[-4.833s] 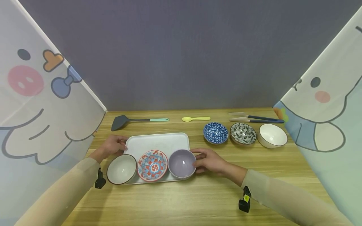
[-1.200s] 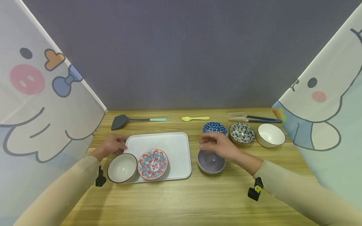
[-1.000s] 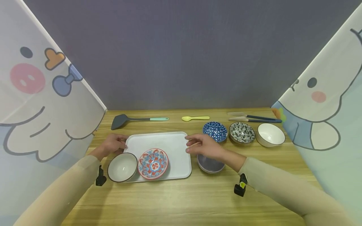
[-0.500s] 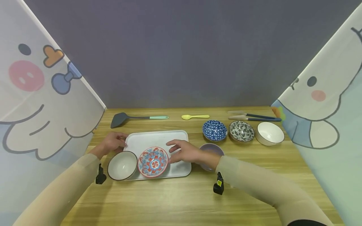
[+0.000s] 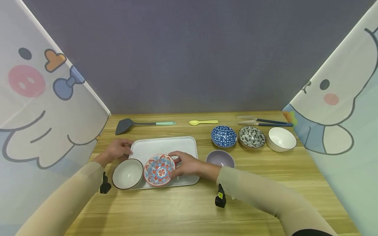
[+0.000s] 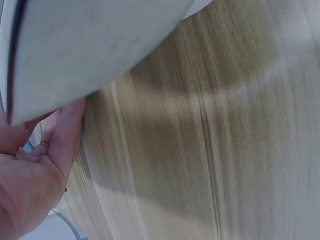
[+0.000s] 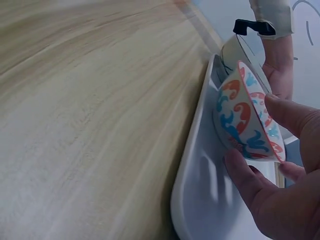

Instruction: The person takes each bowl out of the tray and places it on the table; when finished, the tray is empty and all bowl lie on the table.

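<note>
My left hand holds the left edge of a white tray; in the left wrist view, a bowl hides its fingertips. On the tray's left end sits a white bowl with a dark rim, close by that hand. Beside it is a red-and-blue patterned bowl. My right hand grips this bowl at its right side. In the right wrist view, the thumb lies over the rim of the patterned bowl and the fingers are at its outer wall. A purple bowl stands right of the tray, partly behind my right forearm.
Along the back lie a dark spatula with a mint handle, a yellow spoon and tongs. At the back right stand a blue patterned bowl, a black-and-white floral bowl and a white bowl.
The purple bowl moved from the tray's right end onto the table. My right hand let go of it, moved left and took hold of the patterned bowl. The left hand stayed put.
</note>
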`<state>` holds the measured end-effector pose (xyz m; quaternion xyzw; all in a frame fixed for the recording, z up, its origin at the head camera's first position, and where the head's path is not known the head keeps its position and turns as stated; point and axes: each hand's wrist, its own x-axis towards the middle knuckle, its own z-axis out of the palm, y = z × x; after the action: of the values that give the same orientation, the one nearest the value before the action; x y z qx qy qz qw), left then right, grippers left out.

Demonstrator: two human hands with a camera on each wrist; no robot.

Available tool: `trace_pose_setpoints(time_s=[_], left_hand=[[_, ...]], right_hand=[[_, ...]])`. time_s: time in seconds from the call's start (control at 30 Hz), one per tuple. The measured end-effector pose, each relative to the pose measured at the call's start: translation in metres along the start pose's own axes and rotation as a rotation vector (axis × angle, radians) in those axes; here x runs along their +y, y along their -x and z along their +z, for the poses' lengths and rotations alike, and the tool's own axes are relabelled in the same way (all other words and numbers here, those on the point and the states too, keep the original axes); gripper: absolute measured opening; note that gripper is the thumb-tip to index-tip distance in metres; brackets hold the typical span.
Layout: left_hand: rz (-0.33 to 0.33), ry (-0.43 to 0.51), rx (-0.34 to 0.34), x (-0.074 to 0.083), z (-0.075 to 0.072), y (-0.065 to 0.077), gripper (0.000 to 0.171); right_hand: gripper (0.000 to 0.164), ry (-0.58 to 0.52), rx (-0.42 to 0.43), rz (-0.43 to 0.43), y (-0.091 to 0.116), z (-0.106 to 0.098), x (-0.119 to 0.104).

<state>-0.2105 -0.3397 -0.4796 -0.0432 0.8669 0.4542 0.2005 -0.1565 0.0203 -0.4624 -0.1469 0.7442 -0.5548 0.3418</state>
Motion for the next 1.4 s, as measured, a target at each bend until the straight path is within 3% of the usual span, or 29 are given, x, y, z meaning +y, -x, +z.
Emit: trace_pose_setpoints(time_s=[0.47, 1.03, 1.4], left_hand=[[0.003, 0.021, -0.010, 0.001, 0.001, 0.001, 0.055], [-0.011, 0.011, -0.013, 0.004, 0.001, 0.001, 0.055], [-0.010, 0.011, -0.019, 0.001, 0.001, 0.001, 0.057]], right_hand=[[0.089, -0.106, -0.040, 0.032, -0.003, 0.000, 0.011], [0.080, -0.394, -0.076, 0.117, -0.004, 0.007, 0.015], [0.079, -0.432, -0.081, 0.142, 0.006, 0.005, 0.013]])
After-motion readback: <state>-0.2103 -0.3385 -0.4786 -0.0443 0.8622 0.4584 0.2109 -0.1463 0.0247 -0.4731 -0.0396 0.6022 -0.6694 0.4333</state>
